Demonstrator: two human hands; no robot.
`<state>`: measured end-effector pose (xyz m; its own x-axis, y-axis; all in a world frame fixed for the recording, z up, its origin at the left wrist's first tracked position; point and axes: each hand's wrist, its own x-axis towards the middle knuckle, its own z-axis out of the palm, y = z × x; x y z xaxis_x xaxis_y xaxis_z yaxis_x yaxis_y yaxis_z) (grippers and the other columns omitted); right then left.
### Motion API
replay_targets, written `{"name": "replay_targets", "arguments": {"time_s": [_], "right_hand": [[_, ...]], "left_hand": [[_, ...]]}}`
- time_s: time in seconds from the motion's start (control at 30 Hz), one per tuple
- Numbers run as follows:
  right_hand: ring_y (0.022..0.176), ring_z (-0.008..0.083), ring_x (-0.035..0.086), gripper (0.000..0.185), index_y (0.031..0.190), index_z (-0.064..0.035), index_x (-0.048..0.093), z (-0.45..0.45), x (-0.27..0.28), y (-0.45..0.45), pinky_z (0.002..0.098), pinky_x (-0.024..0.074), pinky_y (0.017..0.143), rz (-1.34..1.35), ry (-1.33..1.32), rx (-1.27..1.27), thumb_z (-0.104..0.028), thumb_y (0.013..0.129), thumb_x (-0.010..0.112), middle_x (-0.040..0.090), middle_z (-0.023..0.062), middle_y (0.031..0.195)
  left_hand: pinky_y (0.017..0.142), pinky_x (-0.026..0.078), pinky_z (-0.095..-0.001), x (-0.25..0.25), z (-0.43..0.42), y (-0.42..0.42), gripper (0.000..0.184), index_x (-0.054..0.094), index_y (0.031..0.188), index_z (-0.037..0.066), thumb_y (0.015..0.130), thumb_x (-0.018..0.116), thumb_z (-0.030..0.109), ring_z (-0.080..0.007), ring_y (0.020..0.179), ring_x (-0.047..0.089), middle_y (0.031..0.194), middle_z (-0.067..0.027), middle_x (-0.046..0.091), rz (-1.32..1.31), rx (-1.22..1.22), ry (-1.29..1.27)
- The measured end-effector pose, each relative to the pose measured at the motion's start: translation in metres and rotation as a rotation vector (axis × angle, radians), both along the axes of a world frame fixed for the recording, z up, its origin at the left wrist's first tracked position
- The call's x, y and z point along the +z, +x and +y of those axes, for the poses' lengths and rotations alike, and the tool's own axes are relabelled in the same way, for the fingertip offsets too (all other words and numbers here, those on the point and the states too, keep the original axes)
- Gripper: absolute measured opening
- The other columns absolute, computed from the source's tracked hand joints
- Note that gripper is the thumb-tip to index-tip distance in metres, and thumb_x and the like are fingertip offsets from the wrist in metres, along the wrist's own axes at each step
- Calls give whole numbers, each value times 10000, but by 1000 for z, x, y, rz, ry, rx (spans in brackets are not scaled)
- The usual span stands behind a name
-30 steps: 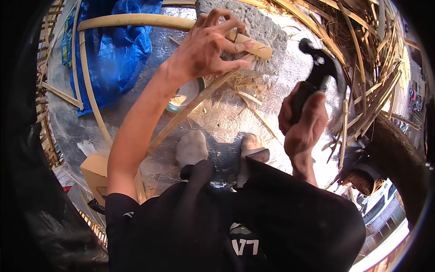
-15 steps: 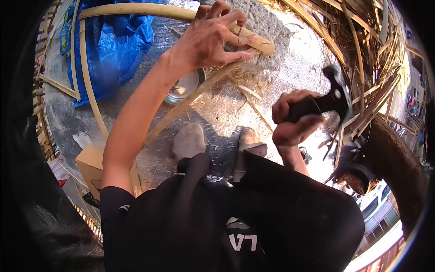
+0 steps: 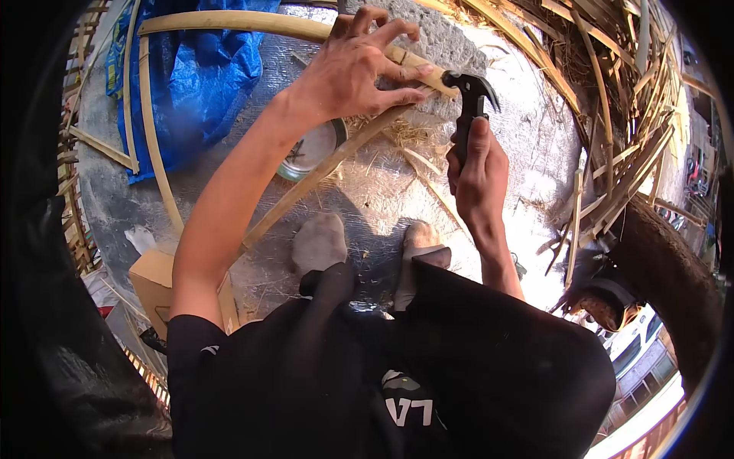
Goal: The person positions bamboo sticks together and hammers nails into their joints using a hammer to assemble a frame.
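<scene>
My left hand [image 3: 358, 73] grips a pale bamboo strip [image 3: 237, 19] near its right end, fingers over the top and thumb below. That end rests on a rough concrete block [image 3: 459, 50]. A second, diagonal strip [image 3: 321, 170] runs from under the same hand down toward my left elbow; how the two meet is hidden. My right hand [image 3: 480, 172] is closed around the handle of a black claw hammer [image 3: 472, 86]. The hammer's striking face is at the strip's end, just right of my left fingertips; whether they touch I cannot tell.
A blue tarp [image 3: 202, 84] lies at upper left, with more strips across it. A round tin [image 3: 313, 149] sits behind the diagonal strip. A cardboard box [image 3: 149, 271] stands by my left elbow. Split bamboo [image 3: 642, 115] is heaped at right beside a thick trunk [image 3: 665, 252].
My right hand has swung the hammer left and up, from out at the right to the strip's end. My left hand stays in nearly the same place on the strip.
</scene>
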<state>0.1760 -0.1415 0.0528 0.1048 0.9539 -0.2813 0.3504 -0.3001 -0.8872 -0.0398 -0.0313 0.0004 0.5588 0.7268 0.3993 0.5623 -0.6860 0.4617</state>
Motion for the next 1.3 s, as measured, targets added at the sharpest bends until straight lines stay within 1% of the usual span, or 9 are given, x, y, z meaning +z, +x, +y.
{"name": "replay_targets", "arguments": {"time_s": [0.13, 0.23, 0.4, 0.47, 0.57, 0.67, 1.03, 1.13, 1.3], "right_hand": [[476, 100, 411, 610, 950, -54, 499, -18, -5, 4, 237, 318, 410, 316, 640, 103, -642, 1055, 375, 462, 23, 616], [549, 191, 594, 593, 986, 28, 515, 1, 3, 2, 364, 413, 489, -455, 184, 175, -555, 1070, 442, 563, 80, 607], [510, 287, 557, 397, 1016, 7, 523, -15, 8, 4, 367, 402, 485, -258, 347, 131, -377, 1099, 461, 559, 160, 616], [510, 284, 551, 416, 1010, 4, 525, 2, 21, 4, 369, 408, 492, -351, 20, 238, -399, 1096, 469, 574, 165, 637], [521, 160, 517, 544, 907, 0, 530, -21, 13, 5, 306, 380, 493, 256, 440, 110, -484, 1105, 381, 559, 79, 637], [452, 73, 396, 737, 866, -47, 528, 0, 2, -1, 250, 303, 416, -164, 81, 85, -758, 991, 379, 454, 18, 597], [469, 78, 383, 565, 879, -76, 484, -22, -14, 1, 245, 280, 404, 218, 533, -64, -567, 1104, 317, 425, -4, 612], [502, 77, 413, 580, 891, -74, 483, 3, -11, 2, 244, 285, 413, -246, 141, 116, -605, 1080, 347, 445, 4, 650], [488, 76, 375, 597, 856, -76, 471, -3, -17, -1, 249, 288, 424, -12, 356, 79, -605, 1087, 317, 427, -6, 618]], "left_hand": [[1143, 352, -411, -2, 0, -1, 377, 836, 1091, 270, 809, 809, 519, -316, 1313, 380, 1410, -1, 555, -10, 3, -14], [1139, 353, -416, -1, 0, -2, 410, 833, 1098, 277, 781, 823, 537, -315, 1309, 381, 1388, -2, 564, -1, 9, 22], [1159, 346, -448, -5, 0, -2, 463, 825, 1111, 320, 735, 839, 590, -291, 1318, 385, 1374, 16, 560, -4, 7, -11], [1150, 359, -451, -4, -1, 0, 451, 826, 1112, 306, 742, 844, 564, -294, 1311, 394, 1374, 7, 563, 22, 3, 7], [1144, 372, -449, -6, -8, -3, 430, 827, 1114, 291, 759, 846, 533, -300, 1299, 402, 1368, -1, 564, -2, 10, 5], [1127, 369, -404, -6, 0, -1, 440, 829, 1112, 251, 768, 844, 525, -275, 1254, 417, 1320, 7, 562, -37, 6, -4], [1074, 386, -379, -5, 0, -3, 440, 820, 1141, 280, 760, 848, 498, -278, 1223, 415, 1285, -6, 565, -1, -7, -14], [1072, 370, -378, -3, 2, -3, 438, 824, 1133, 262, 758, 852, 487, -279, 1195, 424, 1246, -18, 557, -24, -22, 15], [1102, 385, -401, -3, 2, -4, 520, 824, 1130, 280, 697, 862, 567, -279, 1194, 427, 1239, -8, 554, -11, -15, 20]]}}
